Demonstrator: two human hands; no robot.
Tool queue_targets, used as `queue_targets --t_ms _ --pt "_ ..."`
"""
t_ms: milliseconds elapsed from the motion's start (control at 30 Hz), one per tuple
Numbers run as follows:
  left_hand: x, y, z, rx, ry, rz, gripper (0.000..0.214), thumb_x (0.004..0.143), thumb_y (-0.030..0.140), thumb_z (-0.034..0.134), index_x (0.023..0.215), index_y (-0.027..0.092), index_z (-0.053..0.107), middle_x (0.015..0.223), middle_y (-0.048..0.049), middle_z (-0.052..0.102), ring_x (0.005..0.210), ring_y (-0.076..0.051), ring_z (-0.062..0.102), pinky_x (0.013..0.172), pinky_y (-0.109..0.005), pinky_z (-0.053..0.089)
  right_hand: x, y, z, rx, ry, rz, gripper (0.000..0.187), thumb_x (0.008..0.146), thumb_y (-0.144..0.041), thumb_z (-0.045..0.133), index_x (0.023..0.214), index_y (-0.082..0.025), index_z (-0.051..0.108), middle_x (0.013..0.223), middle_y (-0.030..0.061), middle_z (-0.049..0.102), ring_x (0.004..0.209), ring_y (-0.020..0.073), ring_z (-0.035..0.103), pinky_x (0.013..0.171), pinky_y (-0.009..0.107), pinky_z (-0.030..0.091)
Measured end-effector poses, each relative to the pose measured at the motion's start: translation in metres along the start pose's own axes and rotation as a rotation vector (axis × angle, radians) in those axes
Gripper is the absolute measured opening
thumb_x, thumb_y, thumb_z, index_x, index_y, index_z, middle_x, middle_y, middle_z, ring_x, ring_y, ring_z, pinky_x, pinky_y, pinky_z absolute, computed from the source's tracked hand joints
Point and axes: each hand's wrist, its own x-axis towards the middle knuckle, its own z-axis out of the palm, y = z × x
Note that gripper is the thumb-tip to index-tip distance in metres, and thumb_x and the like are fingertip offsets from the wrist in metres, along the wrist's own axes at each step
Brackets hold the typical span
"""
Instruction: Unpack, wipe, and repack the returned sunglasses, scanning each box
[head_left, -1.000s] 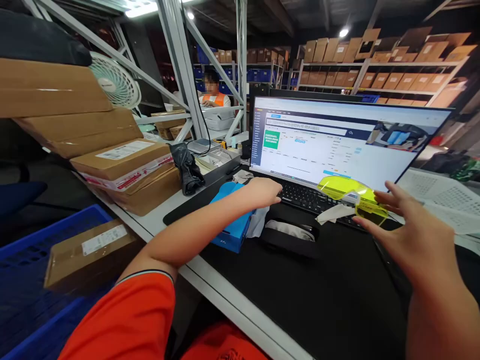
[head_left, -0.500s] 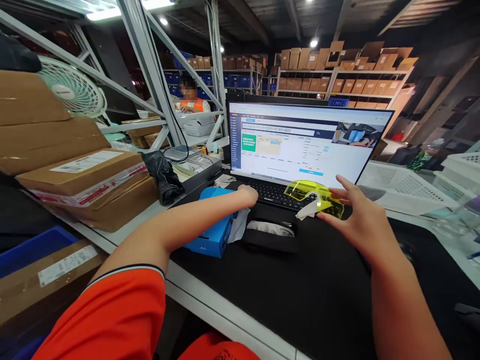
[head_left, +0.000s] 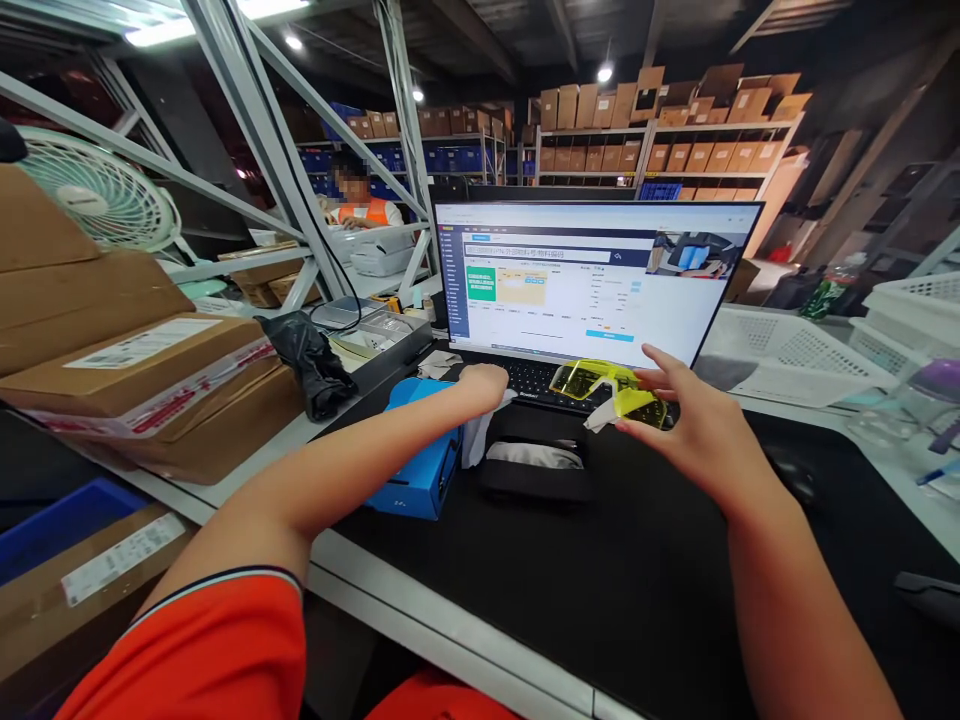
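Observation:
In my right hand [head_left: 694, 430] is a pair of yellow-tinted glasses [head_left: 581, 380], pinched at one end between thumb and fingers, above the keyboard's lower edge. A small pale piece [head_left: 600, 415] hangs by the frame. My left hand [head_left: 484, 387] is curled at the keyboard's left end, its fingertips hidden from me. From under it comes a pale crumpled wrapper [head_left: 475, 442], which it seems to grip. Below my left forearm stands a blue box [head_left: 412, 488], partly covered by the arm. A black case [head_left: 536, 470] with a grey pouch in it lies between my hands.
Behind the keyboard [head_left: 529, 382] stands a monitor [head_left: 540, 330]. A mouse [head_left: 793, 478] rests on the black mat, right of my right arm. White baskets [head_left: 795, 350] stand at right; cardboard boxes [head_left: 142, 370] and a black bag [head_left: 307, 360] at left. Another person [head_left: 364, 205] sits beyond the rack.
My view has shifted a little, so the scene sits further left. The pale wrapper has risen with my left hand. My right hand keeps hold of the glasses, now tilted slightly differently.

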Motion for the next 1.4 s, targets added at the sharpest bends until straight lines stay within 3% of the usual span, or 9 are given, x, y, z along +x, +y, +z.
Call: queue_targets --t_ms 67,100,167,300,400,533,767,1200,1400 --pt "-0.024 -0.004 -0.007 -0.009 0.136 -0.016 0.025 0.101 0.035 0.057 0.112 0.015 0.067 0.111 -0.0073 0.07 0.1 -0.021 0.069 0.089 -0.04 0.057 0.0 0.002 -0.003 0.045 -0.008 0.002 0.086 0.079 -0.039 0.081 0.154 -0.026 0.04 0.128 0.011 0.072 0.112 0.0346 0.071 0.095 0.051 0.057" --pt "-0.038 -0.004 -0.007 -0.018 0.212 -0.01 0.034 0.106 0.032 0.041 0.108 0.013 0.069 0.105 -0.0051 0.071 0.104 -0.023 0.069 0.091 -0.033 0.053 0.0 0.004 -0.004 0.063 -0.014 0.002 0.085 0.08 -0.041 0.08 0.154 -0.026 0.041 0.128 0.0116 0.072 0.111 0.0346 0.071 0.095 0.051 0.057" --pt "-0.068 -0.005 -0.002 -0.047 0.322 0.024 0.032 0.105 0.03 0.041 0.104 0.017 0.071 0.101 -0.006 0.075 0.102 -0.024 0.071 0.085 -0.03 0.054 0.0 0.006 -0.007 0.09 -0.025 0.014 0.084 0.08 -0.043 0.08 0.153 -0.026 0.042 0.128 0.0126 0.072 0.11 0.0355 0.072 0.095 0.052 0.057" --pt "-0.115 -0.005 0.032 -0.136 0.459 0.109 0.027 0.103 0.034 0.047 0.109 0.024 0.072 0.109 -0.0045 0.078 0.101 -0.022 0.074 0.083 -0.029 0.055 -0.004 0.01 -0.008 0.228 -0.102 0.082 0.088 0.074 -0.049 0.083 0.151 -0.026 0.046 0.124 0.0126 0.073 0.105 0.0344 0.073 0.093 0.052 0.06" --pt "-0.13 -0.007 0.058 -0.331 0.681 0.153 0.031 0.103 0.039 0.049 0.101 0.024 0.076 0.102 -0.0043 0.081 0.091 -0.022 0.076 0.075 -0.029 0.057 -0.008 0.007 -0.008 0.403 -0.245 0.135 0.093 0.069 -0.053 0.087 0.149 -0.026 0.048 0.119 0.0118 0.074 0.107 0.0323 0.072 0.095 0.05 0.06" --pt "-0.134 -0.006 0.071 -0.421 0.762 0.113 0.036 0.103 0.042 0.047 0.097 0.024 0.078 0.098 -0.0041 0.082 0.086 -0.022 0.077 0.072 -0.03 0.058 -0.012 -0.001 -0.012 0.598 -0.365 0.214 0.096 0.065 -0.052 0.09 0.147 -0.025 0.048 0.115 0.0123 0.074 0.113 0.0319 0.069 0.092 0.045 0.062" --pt "-0.136 0.002 0.065 -0.524 0.785 0.092 0.034 0.103 0.038 0.047 0.108 0.023 0.078 0.107 -0.0046 0.081 0.098 -0.024 0.077 0.083 -0.032 0.062 -0.011 -0.011 -0.014 0.866 -0.447 0.313 0.088 0.071 -0.044 0.089 0.145 -0.023 0.046 0.116 0.0153 0.073 0.099 0.0291 0.072 0.058 0.029 0.061" --pt "-0.136 0.008 0.075 -0.584 0.861 0.2 0.026 0.101 0.031 0.055 0.111 0.023 0.078 0.111 -0.0043 0.079 0.099 -0.023 0.078 0.086 -0.034 0.065 -0.007 -0.007 -0.015 0.837 -0.427 0.378 0.087 0.067 -0.048 0.09 0.14 -0.023 0.051 0.114 0.0152 0.074 0.102 0.0308 0.072 0.059 0.03 0.06" --pt "-0.135 0.008 0.075 -0.545 0.934 0.248 0.025 0.1 0.028 0.056 0.111 0.02 0.077 0.109 -0.0065 0.079 0.097 -0.023 0.078 0.086 -0.033 0.066 -0.007 -0.002 -0.007 0.794 -0.438 0.357 0.085 0.07 -0.047 0.089 0.141 -0.022 0.049 0.116 0.0155 0.074 0.109 0.0316 0.07 0.073 0.038 0.064"
